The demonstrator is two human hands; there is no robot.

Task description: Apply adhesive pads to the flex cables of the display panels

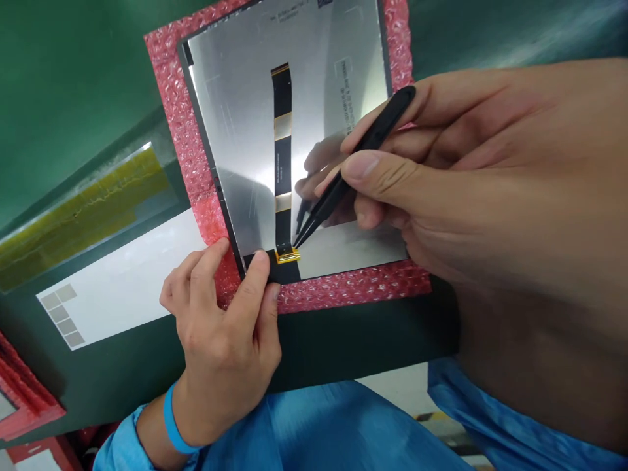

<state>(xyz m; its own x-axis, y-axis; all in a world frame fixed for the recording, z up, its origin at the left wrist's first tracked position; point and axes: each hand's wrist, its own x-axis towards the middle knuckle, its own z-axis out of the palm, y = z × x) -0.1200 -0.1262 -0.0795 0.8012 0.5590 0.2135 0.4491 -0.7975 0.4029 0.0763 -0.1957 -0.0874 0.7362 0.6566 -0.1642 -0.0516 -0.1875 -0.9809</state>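
A silvery display panel (333, 85) lies back side up on a pink bubble-wrap sheet (343, 288). A black flex cable (283, 157) runs down it to a small yellow taped piece (287, 256) near the lower edge. My right hand (412, 157) is closed around black tweezers (338, 190), whose tips meet beside the yellow piece; whether they touch it I cannot tell. At the panel's lower left corner, my left hand (226, 320) rests with fingers apart, the index fingertip on the dark strip (262, 261) left of the yellow piece.
To the left on the green table (69, 85) lies a white sheet (132, 281) with small grey squares. Above it is a clear film with yellow strips (83, 216). A red bubble-wrapped item (29, 399) sits at the lower left, and the table's front edge runs below the panel.
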